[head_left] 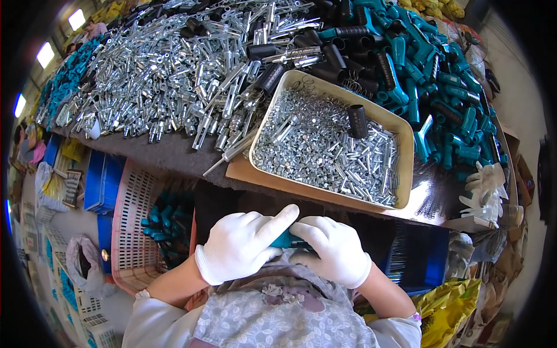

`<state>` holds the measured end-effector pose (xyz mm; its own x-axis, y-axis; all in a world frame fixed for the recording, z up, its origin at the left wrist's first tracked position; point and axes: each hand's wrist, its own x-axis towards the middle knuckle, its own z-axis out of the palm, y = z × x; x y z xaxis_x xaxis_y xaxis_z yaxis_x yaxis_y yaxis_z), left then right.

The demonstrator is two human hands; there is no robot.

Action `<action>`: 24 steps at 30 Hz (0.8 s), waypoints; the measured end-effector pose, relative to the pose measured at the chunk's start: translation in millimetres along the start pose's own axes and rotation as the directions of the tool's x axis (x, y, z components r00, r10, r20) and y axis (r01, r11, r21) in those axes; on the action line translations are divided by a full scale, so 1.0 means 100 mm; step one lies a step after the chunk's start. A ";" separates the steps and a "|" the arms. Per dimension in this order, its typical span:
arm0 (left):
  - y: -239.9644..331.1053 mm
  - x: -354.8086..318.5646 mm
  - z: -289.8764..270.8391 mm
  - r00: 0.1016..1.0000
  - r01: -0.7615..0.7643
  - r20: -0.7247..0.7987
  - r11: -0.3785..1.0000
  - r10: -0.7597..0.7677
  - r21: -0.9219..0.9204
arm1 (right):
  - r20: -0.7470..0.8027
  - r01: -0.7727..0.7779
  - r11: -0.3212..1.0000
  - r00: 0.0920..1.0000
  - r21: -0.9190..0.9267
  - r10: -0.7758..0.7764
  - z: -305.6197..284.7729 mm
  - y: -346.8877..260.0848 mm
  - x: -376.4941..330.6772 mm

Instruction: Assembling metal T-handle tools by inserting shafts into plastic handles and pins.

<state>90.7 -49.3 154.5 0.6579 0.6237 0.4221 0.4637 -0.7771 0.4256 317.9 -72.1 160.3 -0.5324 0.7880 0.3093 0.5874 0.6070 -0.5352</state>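
Both my hands wear white knit gloves and meet in front of my patterned apron (261, 316). Between them is a teal plastic handle part (282, 239) with a dark section toward the right; most of it is hidden by the fingers. My left hand (237, 242) is closed round its left side, with one finger stretched over the top. Curled fingers of my right hand (338, 248) grip its right side. Just beyond the hands, a cream tray (325, 194) holds small metal nuts and pins, with a black sleeve (357, 122) standing among them.
Shiny metal parts (168, 75) heap across the table's left; teal handles (458, 122) and black sleeves pile at the right. A pink basket (130, 232) with teal handles stands below left. White gloves (484, 188) lie at the right edge, above a yellow bag (452, 310).
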 end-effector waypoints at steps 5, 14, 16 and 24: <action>0.09 -0.03 0.04 0.992 0.077 0.107 0.994 -0.068 -0.080 | 0.083 0.038 0.994 0.996 -0.103 -0.029 0.05 0.06 -0.08; 0.08 -0.06 0.10 0.970 0.230 -0.015 0.930 -0.244 -0.287 | -0.350 -0.067 0.965 0.936 -0.254 -0.028 -0.28 0.37 0.61; 0.11 -0.06 0.11 0.968 0.234 -0.017 0.926 -0.250 -0.296 | -0.243 -0.183 0.928 0.964 -0.324 0.106 -0.14 0.52 0.72; 0.03 -0.13 0.10 0.943 0.288 -0.043 0.874 -0.330 -0.393 | -0.314 -0.215 0.940 0.941 -0.263 0.127 -0.16 0.50 0.71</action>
<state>89.4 -60.5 142.0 0.4421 0.8481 0.2920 0.3612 -0.4664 0.8075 318.8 15.3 167.9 -0.2348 0.8508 0.4701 0.8274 0.4287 -0.3627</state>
